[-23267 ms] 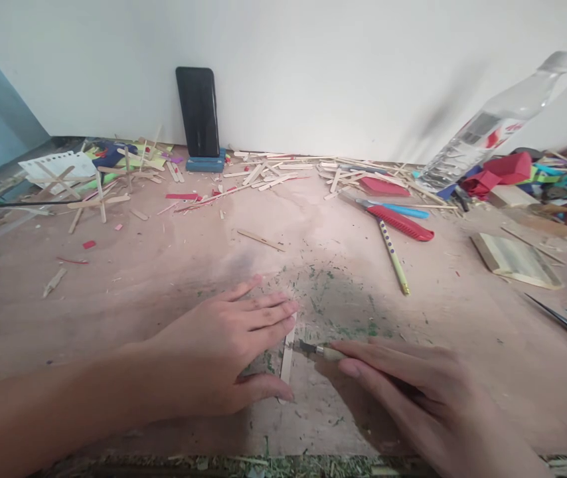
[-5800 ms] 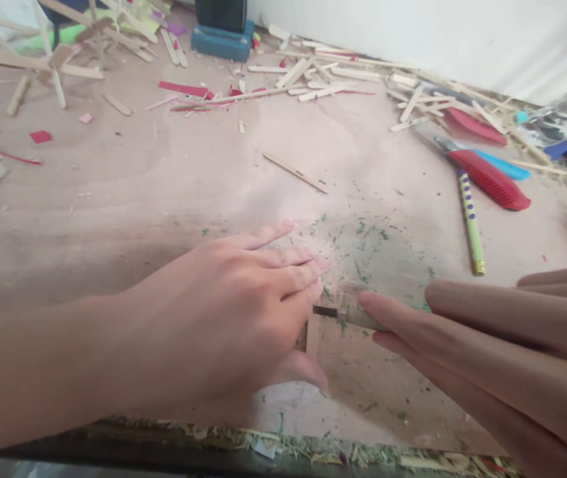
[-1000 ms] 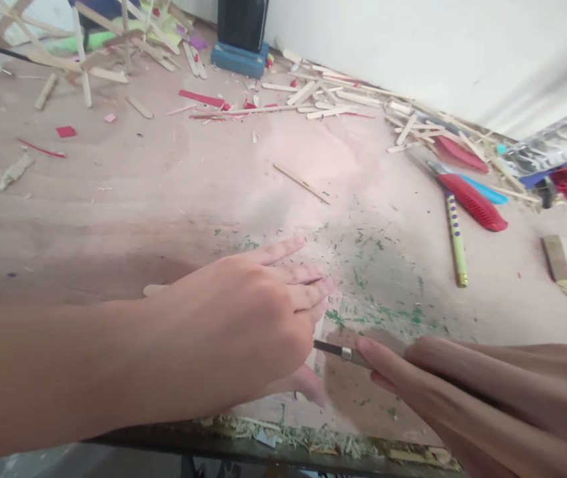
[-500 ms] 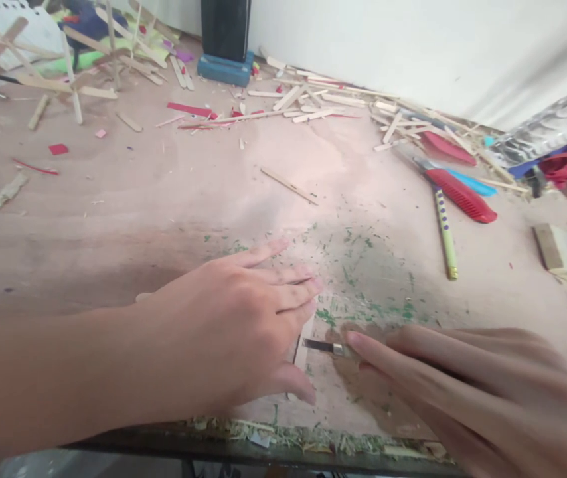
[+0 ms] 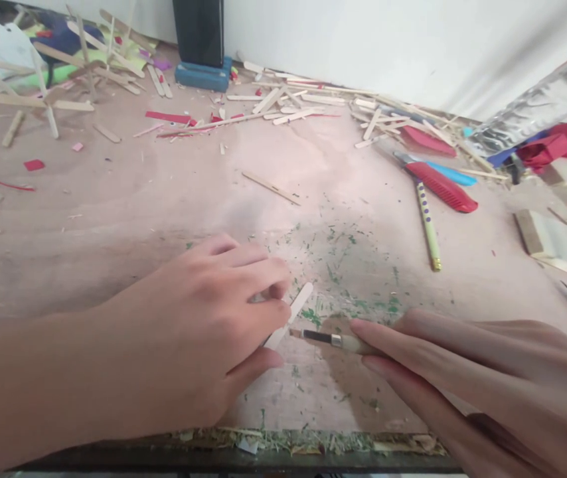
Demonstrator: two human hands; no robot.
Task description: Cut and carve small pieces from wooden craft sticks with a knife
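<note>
My left hand has its fingers curled and is closed on a pale popsicle stick, pinched between thumb and forefinger. The stick's rounded far end shows past the fingers, while the rest is hidden under the hand. In my right hand is a slim carving knife with a dark blade, a metal collar and a pale handle. Its blade tip points left and lies close beside the stick; whether they touch I cannot tell. Green shavings are scattered on the wooden tabletop around both hands.
A red utility knife and a dotted pencil lie at the right, near a wood block. A loose thin stick lies mid-table. Several sticks pile along the wall, beside a black upright object on a blue base.
My left hand has gone from lying flat with fingers stretched to curled around the popsicle stick, which has turned and shows its far end. The knife stays in my right hand.
</note>
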